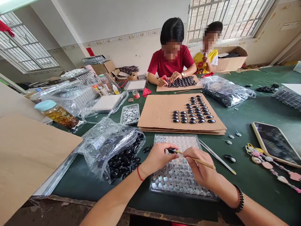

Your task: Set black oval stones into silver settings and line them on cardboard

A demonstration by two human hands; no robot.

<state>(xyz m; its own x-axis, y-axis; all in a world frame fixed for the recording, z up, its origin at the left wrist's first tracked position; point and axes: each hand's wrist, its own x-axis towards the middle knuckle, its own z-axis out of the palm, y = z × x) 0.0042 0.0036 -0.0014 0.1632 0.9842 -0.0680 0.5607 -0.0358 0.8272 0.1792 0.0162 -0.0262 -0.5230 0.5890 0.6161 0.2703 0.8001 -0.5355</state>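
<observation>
Between the thumb and fingers of my left hand is a small glossy black oval piece. My right hand is closed round a thin wooden-handled brush, whose tip meets the black piece or lies right beside it; its bristles are too small to make out. Below both hands lies a clear plastic tray with rows of round silvery parts in its pockets. Left of the tray, a clear plastic bag spills many black oval pieces onto the table.
Stacked cardboard sheets carry rows of black ovals. A tub of small silvery parts stands left of them. At right lie tweezers, a phone and a beaded strap. Across the table, a person in red works on similar pieces.
</observation>
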